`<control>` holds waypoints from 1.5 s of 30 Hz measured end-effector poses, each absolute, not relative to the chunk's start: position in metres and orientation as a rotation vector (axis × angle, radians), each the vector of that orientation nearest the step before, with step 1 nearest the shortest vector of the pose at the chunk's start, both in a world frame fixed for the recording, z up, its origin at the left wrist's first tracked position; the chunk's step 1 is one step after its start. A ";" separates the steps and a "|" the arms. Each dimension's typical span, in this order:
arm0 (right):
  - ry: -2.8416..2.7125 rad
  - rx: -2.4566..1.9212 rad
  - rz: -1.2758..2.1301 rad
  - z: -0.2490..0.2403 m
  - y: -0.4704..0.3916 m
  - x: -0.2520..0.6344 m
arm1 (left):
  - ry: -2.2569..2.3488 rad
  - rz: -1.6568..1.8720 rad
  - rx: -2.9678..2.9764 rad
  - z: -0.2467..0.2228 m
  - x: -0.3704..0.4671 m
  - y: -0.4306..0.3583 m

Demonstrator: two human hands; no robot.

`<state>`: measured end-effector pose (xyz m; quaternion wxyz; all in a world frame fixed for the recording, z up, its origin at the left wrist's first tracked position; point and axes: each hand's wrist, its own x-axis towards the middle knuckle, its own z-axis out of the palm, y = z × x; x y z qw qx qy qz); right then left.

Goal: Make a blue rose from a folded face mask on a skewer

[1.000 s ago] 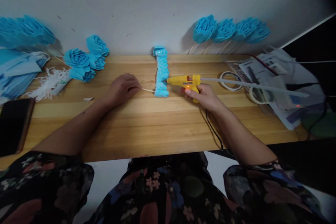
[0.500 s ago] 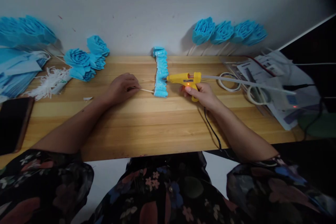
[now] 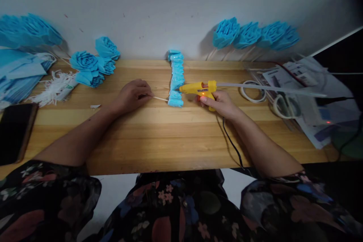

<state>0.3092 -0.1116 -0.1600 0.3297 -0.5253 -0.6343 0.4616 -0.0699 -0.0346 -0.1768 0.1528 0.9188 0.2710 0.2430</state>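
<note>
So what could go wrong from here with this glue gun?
Stray glue could drip onto the table, since the glue gun in the right hand points close at the pleated blue strip. If the left hand slips, the thin stick it holds, reaching the strip's near end, might drag it. The black cord at the table's edge could snag.

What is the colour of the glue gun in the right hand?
The glue gun is yellow; the head view shows it best.

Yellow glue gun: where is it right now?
In the head view, the yellow glue gun is just right of centre, in the person's right hand, its nozzle pointing left at the lower part of the pleated blue strip.
</note>
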 end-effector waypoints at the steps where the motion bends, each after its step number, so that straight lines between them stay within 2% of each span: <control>1: -1.671 -1.382 1.194 -0.160 -0.112 0.310 | 0.774 0.703 2.633 -0.177 -0.070 -0.035; 45: -1.834 -1.390 1.099 -0.158 -0.111 0.310 | 0.776 0.712 2.642 -0.181 -0.070 -0.032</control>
